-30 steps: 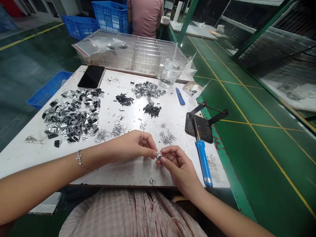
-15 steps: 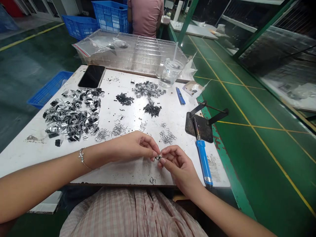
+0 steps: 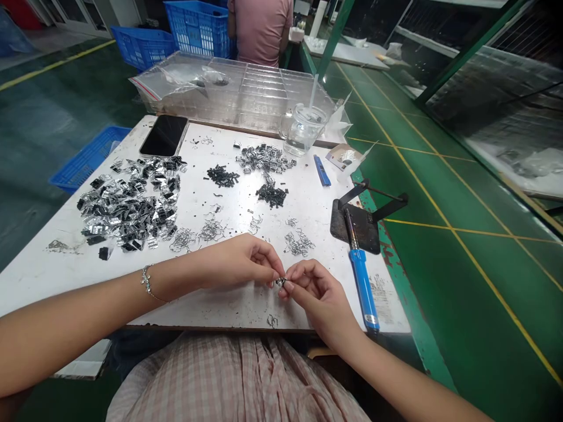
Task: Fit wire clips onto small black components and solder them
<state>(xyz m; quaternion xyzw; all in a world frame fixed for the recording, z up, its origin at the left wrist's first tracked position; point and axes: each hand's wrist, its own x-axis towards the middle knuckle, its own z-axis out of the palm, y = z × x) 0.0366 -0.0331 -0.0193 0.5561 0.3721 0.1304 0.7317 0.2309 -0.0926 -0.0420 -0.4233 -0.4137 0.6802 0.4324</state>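
My left hand (image 3: 240, 262) and my right hand (image 3: 317, 298) meet over the near part of the white table (image 3: 246, 308). Between their fingertips they pinch one small silver metal part (image 3: 280, 283). A loose heap of thin wire springs (image 3: 298, 244) lies just beyond my right hand, and more wire springs (image 3: 197, 233) lie beyond my left hand. A big pile of silver and black clips (image 3: 127, 202) fills the left of the table.
A blue-handled soldering iron (image 3: 361, 275) rests on its black stand (image 3: 360, 225) at the right edge. Further back are small black parts (image 3: 271, 195), silver parts (image 3: 264, 158), a phone (image 3: 164, 135), a glass jar (image 3: 303, 129) and clear compartment trays (image 3: 246, 94). Another person (image 3: 260, 29) sits beyond.
Both hands stay together on the small metal part; the fingers shifted slightly and the part turned a little between them.
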